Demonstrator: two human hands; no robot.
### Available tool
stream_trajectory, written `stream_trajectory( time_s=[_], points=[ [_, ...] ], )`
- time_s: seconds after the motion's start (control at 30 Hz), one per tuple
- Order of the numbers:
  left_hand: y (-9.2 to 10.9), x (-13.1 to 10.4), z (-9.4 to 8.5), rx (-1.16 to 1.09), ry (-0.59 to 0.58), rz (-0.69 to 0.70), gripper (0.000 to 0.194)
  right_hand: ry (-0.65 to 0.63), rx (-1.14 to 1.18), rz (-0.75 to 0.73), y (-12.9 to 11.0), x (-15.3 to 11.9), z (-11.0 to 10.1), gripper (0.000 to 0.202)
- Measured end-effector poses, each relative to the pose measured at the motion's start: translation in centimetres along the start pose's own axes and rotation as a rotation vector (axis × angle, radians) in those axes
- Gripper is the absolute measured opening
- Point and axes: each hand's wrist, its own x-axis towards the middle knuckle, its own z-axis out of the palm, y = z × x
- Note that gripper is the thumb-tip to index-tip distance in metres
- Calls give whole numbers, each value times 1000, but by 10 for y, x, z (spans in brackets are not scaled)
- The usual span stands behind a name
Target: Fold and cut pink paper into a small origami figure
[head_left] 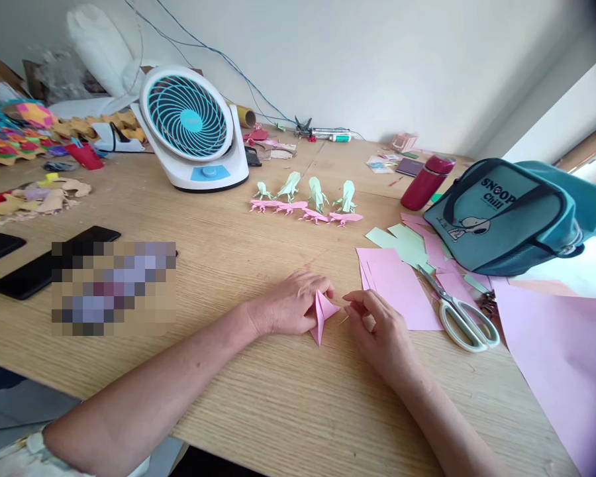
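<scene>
My left hand [294,303] is closed on a small folded piece of pink paper [322,317], whose pointed flaps stick out toward the right and toward me. Just right of it, my right hand [380,328] is pinched around a thin, pale stick-like thing [344,319], its tip close to the folded paper. Beyond my hands stand several green folded paper figures [318,193], with a row of pink ones [315,215] in front of them. Pink sheets [400,285] lie to the right of my right hand.
White-handled scissors [464,321] rest beside the pink sheets. A teal bag [501,215] and a red bottle [427,183] stand at the right. A fan [191,129] stands at the back left, and a black phone-like slab [30,275] lies on the left.
</scene>
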Motion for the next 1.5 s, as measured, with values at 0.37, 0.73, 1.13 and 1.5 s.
stream_trajectory(
  time_s=[0.37, 0.73, 1.13, 1.5],
  points=[
    [-7, 3, 4, -48, 54, -84, 20, -115, 99, -128, -11, 0, -7, 13],
    [-7, 3, 2, -103, 42, -193, 19, -156, 47, -101, -4, -1, 1, 21],
    [-8, 2, -2, -254, 112, -284, 39, -148, 2, -74, -1, 2, 4, 17],
    [-14, 1, -2, -280, 153, -50, 33, -107, 11, -91, 0, 0, 4, 23]
  ],
)
